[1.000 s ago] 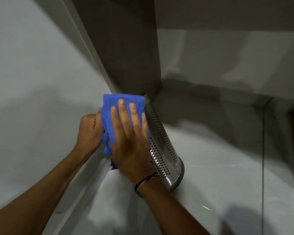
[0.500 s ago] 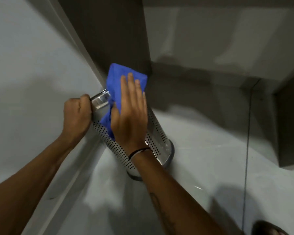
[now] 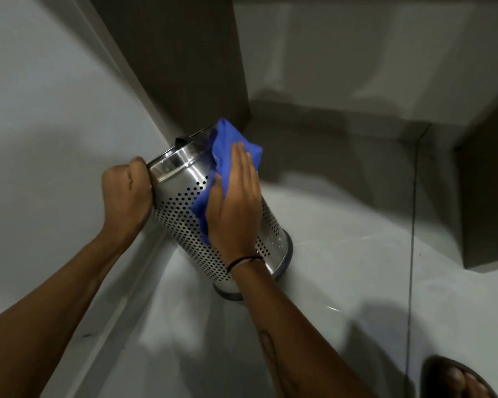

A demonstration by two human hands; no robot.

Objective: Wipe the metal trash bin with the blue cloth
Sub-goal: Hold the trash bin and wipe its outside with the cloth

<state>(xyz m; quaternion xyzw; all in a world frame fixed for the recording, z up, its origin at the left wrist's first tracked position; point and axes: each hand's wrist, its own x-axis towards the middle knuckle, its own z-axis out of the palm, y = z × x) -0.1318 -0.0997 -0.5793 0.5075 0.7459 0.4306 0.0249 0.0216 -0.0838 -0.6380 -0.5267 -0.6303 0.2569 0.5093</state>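
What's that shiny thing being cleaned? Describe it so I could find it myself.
Look where the pale floor meets the white wall on the left. There a metal trash bin leans tilted, its base on the floor, the left hand gripping its rim and the right hand pressing a blue cloth on it. It is the only shiny cylinder, dotted with small holes.

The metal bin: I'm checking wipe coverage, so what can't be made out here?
Head view only:
- Far side of the metal bin: turned away from the camera.
- Bin interior: hidden by its tilt.
- Bin surface under the blue cloth and right hand: covered.
- Rim under the left hand: gripped, hidden.
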